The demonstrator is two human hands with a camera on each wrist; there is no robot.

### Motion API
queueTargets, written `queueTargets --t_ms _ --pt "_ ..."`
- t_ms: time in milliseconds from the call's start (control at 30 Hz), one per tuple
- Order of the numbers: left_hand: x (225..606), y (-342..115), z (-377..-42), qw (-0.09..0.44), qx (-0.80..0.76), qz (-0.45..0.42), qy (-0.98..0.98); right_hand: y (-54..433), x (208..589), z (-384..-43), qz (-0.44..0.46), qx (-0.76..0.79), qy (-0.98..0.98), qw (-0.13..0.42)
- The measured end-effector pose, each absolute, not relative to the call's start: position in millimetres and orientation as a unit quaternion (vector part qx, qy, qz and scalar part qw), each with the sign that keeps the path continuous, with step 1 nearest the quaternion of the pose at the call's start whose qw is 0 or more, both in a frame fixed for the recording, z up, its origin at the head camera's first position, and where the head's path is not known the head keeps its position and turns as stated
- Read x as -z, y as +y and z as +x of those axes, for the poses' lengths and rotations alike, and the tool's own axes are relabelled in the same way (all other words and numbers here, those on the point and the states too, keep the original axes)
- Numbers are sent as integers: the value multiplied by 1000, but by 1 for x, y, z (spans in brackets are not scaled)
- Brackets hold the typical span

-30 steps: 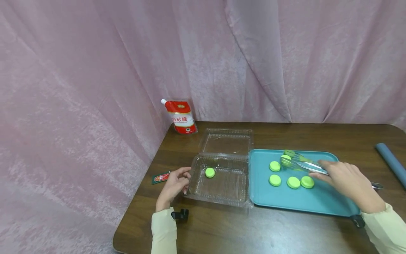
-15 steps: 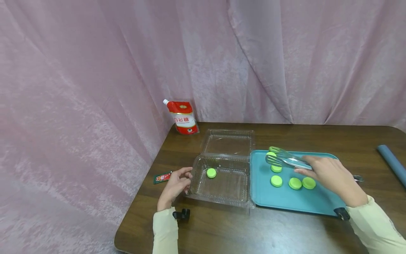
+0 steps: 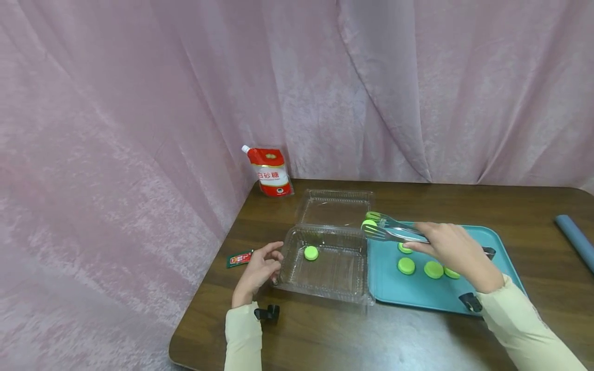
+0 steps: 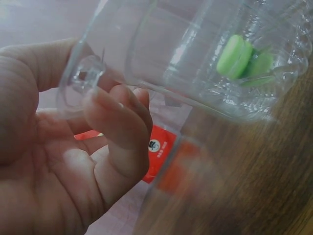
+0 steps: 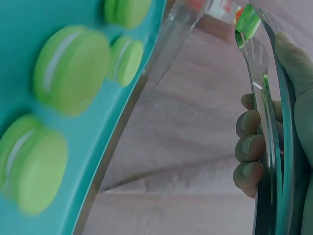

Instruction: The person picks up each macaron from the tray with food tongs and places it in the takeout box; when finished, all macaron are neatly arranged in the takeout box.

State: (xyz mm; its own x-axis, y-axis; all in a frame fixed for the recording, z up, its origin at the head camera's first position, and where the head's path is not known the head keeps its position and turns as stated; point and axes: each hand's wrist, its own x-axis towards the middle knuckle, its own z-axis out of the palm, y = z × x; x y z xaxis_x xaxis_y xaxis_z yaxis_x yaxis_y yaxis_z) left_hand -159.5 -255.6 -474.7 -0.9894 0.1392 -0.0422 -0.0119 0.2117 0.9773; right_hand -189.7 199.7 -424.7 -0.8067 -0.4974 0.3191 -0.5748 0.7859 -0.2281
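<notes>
My right hand (image 3: 452, 252) grips metal tongs (image 3: 401, 236), whose tips pinch a green macaron (image 3: 368, 224) in the air at the tray's left edge, close to the clear container's right side. In the right wrist view the fingers wrap the tong arms, and the held macaron (image 5: 248, 22) shows between the tips. My left hand (image 3: 260, 268) holds the left rim of the clear plastic container (image 3: 320, 293), the rim passing between thumb and fingers in the left wrist view. One green macaron (image 3: 311, 253) lies inside, toward the back left.
Several green macarons (image 3: 433, 269) rest on the blue tray (image 3: 394, 293), right of the container. The container's lid (image 3: 336, 207) lies opened behind it. A red-and-white sugar pouch (image 3: 273, 174) stands back left, a small green packet (image 3: 238, 259) by the left hand, a blue roll (image 3: 574, 243) far right.
My right hand has carried the tongs with the macaron leftward, from over the tray to the container's back right corner. My left hand has stayed at the container's rim.
</notes>
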Motion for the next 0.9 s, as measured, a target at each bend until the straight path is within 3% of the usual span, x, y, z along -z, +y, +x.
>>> queueTargets --t_ms 900 --pt "471 -255 -158 67 -621 47 780 115 429 -208 382 -128 -912 72"
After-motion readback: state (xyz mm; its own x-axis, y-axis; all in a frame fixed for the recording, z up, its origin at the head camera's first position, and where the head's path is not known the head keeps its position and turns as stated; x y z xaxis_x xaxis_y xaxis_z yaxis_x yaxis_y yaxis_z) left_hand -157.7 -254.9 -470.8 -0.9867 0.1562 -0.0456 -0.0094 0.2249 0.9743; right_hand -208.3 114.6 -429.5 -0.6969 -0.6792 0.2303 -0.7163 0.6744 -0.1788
